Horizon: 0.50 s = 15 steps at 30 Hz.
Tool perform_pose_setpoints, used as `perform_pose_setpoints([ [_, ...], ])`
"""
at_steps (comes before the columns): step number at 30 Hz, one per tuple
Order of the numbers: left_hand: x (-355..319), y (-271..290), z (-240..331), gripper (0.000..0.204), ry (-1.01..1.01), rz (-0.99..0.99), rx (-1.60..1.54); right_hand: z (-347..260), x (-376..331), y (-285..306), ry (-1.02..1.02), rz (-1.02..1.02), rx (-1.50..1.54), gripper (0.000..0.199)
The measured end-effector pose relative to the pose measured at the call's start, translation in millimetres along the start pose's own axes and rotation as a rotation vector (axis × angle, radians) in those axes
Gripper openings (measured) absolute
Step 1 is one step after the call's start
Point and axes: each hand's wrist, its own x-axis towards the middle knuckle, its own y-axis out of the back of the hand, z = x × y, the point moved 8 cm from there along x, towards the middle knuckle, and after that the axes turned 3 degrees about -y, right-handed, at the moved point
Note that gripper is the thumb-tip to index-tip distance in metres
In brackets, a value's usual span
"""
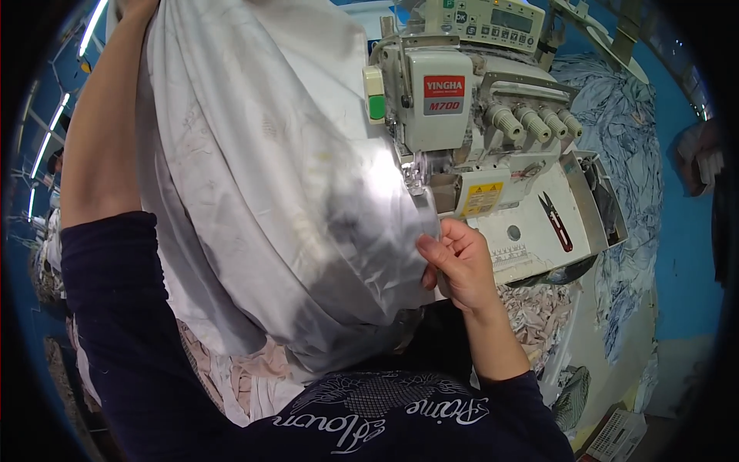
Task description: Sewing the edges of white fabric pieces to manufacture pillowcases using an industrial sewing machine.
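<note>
A large white cloth [231,146] hangs in long folds across the left and middle, with its right edge beneath the needle area [416,181] of an overlock sewing machine [439,100]. Just below the needle, my right hand [459,262] pinches that edge between thumb and fingers. My left arm stretches up along the cloth's left side. Only the base of my left hand [140,8] shows at the top rim, against the raised cloth, and its fingers are out of sight. A bright lamp spot lights the fabric beside the needle.
Red-handled thread snips [556,223] lie on the machine's white bed, beside a small round disc [513,232]. An open box [604,196] stands to their right. Pale blue fabric [616,138] is heaped at the right, and scraps [539,319] lie below the bed.
</note>
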Motion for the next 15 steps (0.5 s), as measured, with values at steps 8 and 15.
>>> perform_pose_setpoints([
  [8,-232,104,129,0.055,0.142,-1.468,-0.615,7,1,10,-0.019,0.059,0.027,0.016],
  [15,-291,237,133,0.025,0.294,-0.75,-0.6,-2,0,-6,0.0,-0.035,0.04,0.017],
])
